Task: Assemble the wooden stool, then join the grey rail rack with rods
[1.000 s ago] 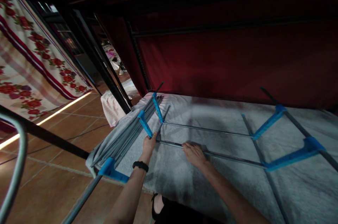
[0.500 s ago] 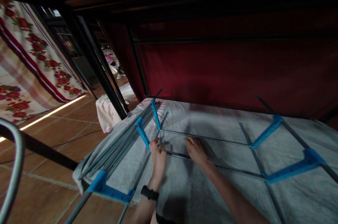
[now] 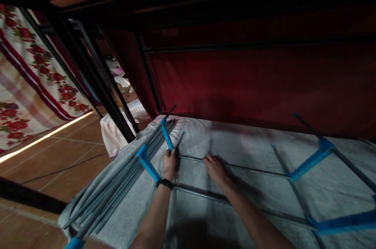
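A frame of grey metal tubes joined by blue plastic brackets lies on the cloth-covered bed. My left hand (image 3: 169,161), a dark band on its wrist, is closed at the left joint, where the far blue bracket (image 3: 167,135) meets the far cross tube (image 3: 249,169). Its fingers partly hide that joint. Over the same tube, my right hand (image 3: 216,167) has its fingers curled down onto it, a short way right of the left hand. Nearer to me, a second cross tube (image 3: 202,193) passes under both forearms. Another blue bracket (image 3: 149,165) sits at its left end.
Several loose grey tubes (image 3: 126,174) lie bundled along the bed's left edge. More blue brackets (image 3: 308,161) join the frame's right side. Dark bed posts (image 3: 91,76) stand at left, a red curtain (image 3: 264,84) hangs behind, and dark beams run overhead. Tiled floor (image 3: 70,170) lies left.
My left hand has moved from the near cross tube's left end to the far joint. My right hand now rests on the far tube. The view has shifted slightly.
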